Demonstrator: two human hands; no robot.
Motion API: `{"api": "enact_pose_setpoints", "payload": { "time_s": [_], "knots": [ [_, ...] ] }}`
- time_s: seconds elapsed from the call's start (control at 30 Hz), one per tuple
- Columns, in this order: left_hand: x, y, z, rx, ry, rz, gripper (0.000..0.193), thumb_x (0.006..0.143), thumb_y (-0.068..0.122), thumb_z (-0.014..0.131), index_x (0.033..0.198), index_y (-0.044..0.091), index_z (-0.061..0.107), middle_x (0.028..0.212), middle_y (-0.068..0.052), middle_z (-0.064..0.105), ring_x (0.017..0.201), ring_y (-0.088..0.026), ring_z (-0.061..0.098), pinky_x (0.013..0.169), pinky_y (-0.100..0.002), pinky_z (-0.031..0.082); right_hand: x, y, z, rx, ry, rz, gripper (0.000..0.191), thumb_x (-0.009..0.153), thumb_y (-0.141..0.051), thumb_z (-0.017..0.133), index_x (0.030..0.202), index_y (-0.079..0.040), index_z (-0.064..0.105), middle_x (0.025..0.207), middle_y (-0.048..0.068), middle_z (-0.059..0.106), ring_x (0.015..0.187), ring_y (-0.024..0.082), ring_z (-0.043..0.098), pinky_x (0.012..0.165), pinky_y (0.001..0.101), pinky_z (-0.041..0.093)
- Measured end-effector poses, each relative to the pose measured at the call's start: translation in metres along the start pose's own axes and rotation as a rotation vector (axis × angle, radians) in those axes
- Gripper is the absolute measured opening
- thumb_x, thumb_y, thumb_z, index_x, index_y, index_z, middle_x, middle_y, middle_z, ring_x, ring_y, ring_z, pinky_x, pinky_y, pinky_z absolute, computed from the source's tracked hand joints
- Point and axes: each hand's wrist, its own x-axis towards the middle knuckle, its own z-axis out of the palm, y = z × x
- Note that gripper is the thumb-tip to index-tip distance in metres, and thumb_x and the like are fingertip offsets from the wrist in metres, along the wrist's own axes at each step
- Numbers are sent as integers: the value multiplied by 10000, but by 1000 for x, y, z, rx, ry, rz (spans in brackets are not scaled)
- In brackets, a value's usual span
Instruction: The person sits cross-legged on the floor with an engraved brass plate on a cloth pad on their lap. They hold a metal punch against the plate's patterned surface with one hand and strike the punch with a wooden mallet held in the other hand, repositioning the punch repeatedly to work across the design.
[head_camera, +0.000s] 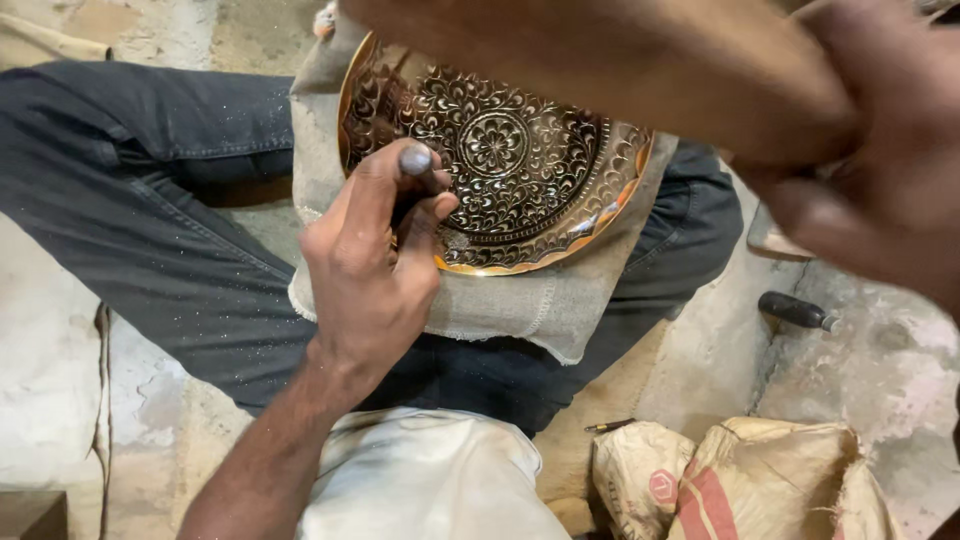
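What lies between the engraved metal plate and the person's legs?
In the head view, a grey cloth lies between the engraved metal plate and the legs in dark trousers; the plate rests on it.

The right hand (880, 140) is blurred and cut off by the frame's edge; what its grip holds cannot be told. The left hand (370, 270) hides the chisel (418, 165) tip and part of the engraved plate (500, 160).

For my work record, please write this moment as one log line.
left hand: holds chisel on plate | right hand: raised, blurred, grips wooden handle | plate: on cloth over lap
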Motion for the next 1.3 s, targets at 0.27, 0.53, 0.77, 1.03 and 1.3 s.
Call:
{"api": "enact_pose_setpoints", "payload": {
  "time_s": [0.27, 0.53, 0.77, 1.03, 1.3],
  "knots": [
    [7, 2, -6, 50, -23, -33, 306, 947, -173, 644, 1207, -22, 585, 1014, -125, 681, 895, -184, 720, 774, -302, 590, 21, -5, -2, -110, -73, -45, 428, 675, 25, 794, 1076, 3, 644, 811, 193, 648, 701, 329, 679, 638, 430, 523],
    [17, 4, -2, 0, 36, -82, 306, 930, -177, 629, 1190, -18, 603, 1036, -131, 696, 877, -178, 739, 775, -320, 599, 55, 1, -11, -123, -210, -17, 294, 641, 104, 709, 917, 4, 697, 742, 162, 644, 684, 276, 691, 587, 400, 515],
    [22, 9, -4, 103, 43, -90, 246, 917, -88, 712, 1131, -13, 616, 944, -147, 683, 795, -262, 709, 699, -373, 563, 59, 2, -17, 19, -224, 39, 358, 620, 81, 644, 962, -17, 684, 816, 143, 642, 753, 292, 699, 653, 401, 521],
    [21, 8, -4, 135, 28, -93, 211, 919, -34, 801, 1061, -39, 644, 906, -155, 709, 754, -236, 712, 665, -342, 551, 35, 1, -15, -151, -156, -1, 359, 572, 89, 731, 918, 16, 670, 785, 196, 643, 730, 366, 690, 660, 449, 529],
    [10, 6, -57, -300, 323, -240, 334, 1050, -42, 761, 1324, 20, 581, 1063, -105, 754, 948, -142, 742, 876, -228, 617, -26, 20, 41, 602, 116, 393, 497, 839, -140, 837, 1155, -20, 472, 822, 46, 651, 723, 135, 707, 627, 293, 592]
  ]
}}
